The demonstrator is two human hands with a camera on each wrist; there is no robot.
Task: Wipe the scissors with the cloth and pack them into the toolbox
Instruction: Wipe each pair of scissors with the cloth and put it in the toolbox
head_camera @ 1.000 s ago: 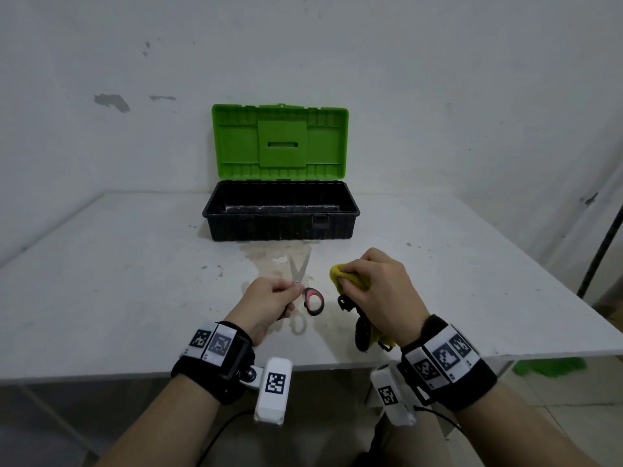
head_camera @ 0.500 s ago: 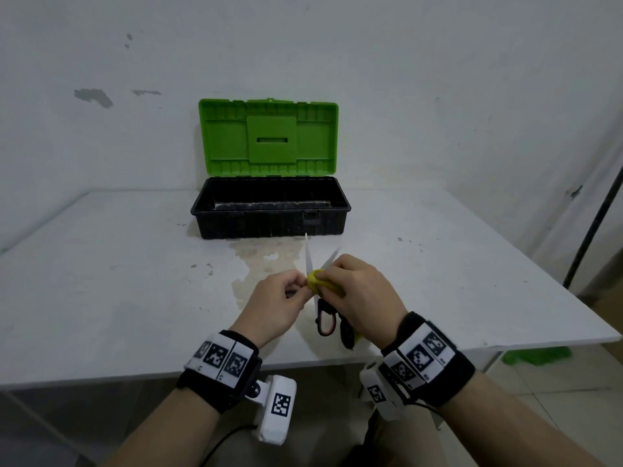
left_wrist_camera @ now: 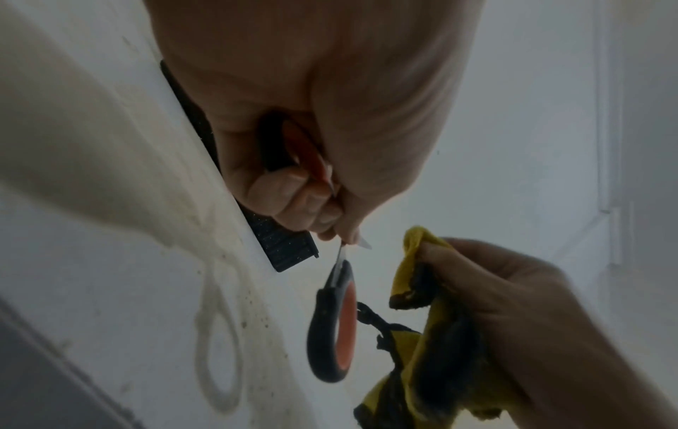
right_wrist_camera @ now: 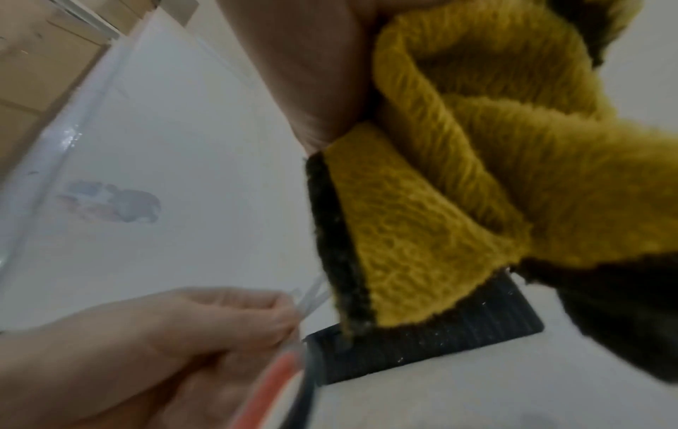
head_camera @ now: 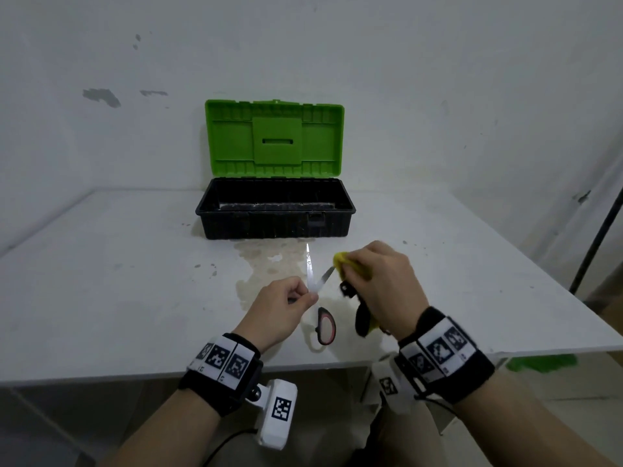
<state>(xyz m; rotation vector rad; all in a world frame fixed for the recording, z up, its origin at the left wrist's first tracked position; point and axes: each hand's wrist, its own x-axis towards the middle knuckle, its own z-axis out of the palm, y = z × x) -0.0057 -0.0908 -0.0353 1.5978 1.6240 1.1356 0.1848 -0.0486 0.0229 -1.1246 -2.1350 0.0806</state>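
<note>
While my fingers curl tight, this is how the grip stands:

Left hand: my left hand (head_camera: 282, 306) pinches the scissors (head_camera: 315, 291) near the pivot, thumb and fingertips closed on the metal, with one black-and-orange handle loop tucked inside my palm, as the left wrist view shows (left_wrist_camera: 290, 145).

Scissors: the blades are spread open in a V above the table; one blade points away toward the toolbox, the other slants right toward the cloth. The free handle loop (head_camera: 326, 326) hangs down on the near side of my hand, above its shadow on the table.

Right hand: my right hand (head_camera: 381, 281) is closed around the cloth (head_camera: 350, 264), fingers bunching it up, just right of the scissors. From the head view the cloth sits at the tip of the right-slanting blade; whether it touches, I cannot tell.

Cloth: yellow with a dark edge; a tail of it hangs below my right hand toward the near edge (head_camera: 365, 320).

Toolbox: the black toolbox (head_camera: 274, 224) stands at the far middle of the table, its green lid (head_camera: 274, 138) up against the wall.

Table: the white table (head_camera: 101, 281) carries a pale brownish stain (head_camera: 263, 261) between the toolbox and my hands.
</note>
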